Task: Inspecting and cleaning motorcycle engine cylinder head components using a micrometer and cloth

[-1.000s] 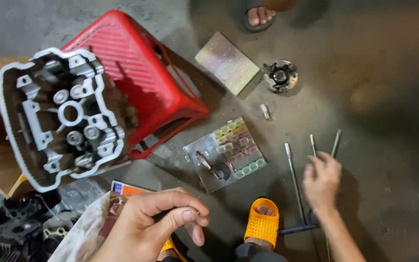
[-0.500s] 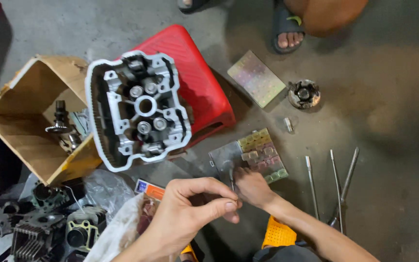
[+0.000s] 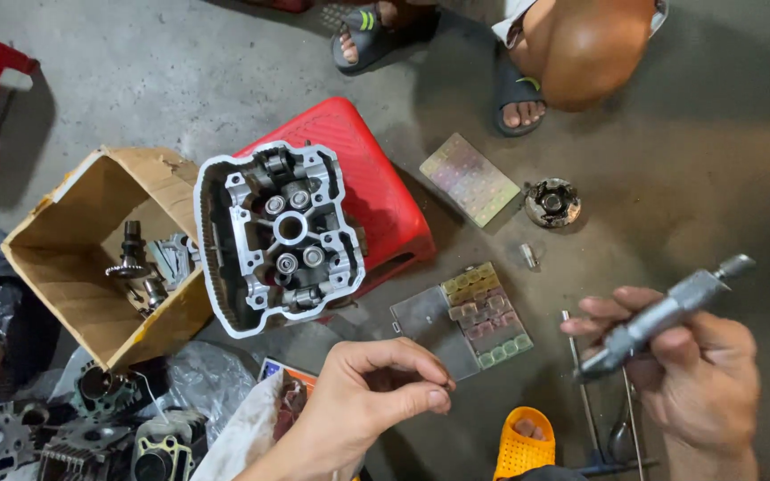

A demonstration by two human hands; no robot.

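Note:
My right hand holds a slim grey metal tool raised above the floor at the right, its tip pointing up and right. My left hand is at the bottom centre with thumb and fingertips pinched together; something very small may sit between them, too small to tell. Between the hands lies a small clear compartment box with coloured cells, its lid open flat to the left. A silver engine cylinder head rests on a red plastic stool.
An open cardboard box with metal parts is at left. Engine parts and plastic bags lie at bottom left. A second flat box, a round metal part, long rods and another person's sandalled feet are nearby.
My right hand left the compartment box and rose to the right, now holding the grey tool. The view shifted, showing more of the cardboard box. My left hand stays pinched.

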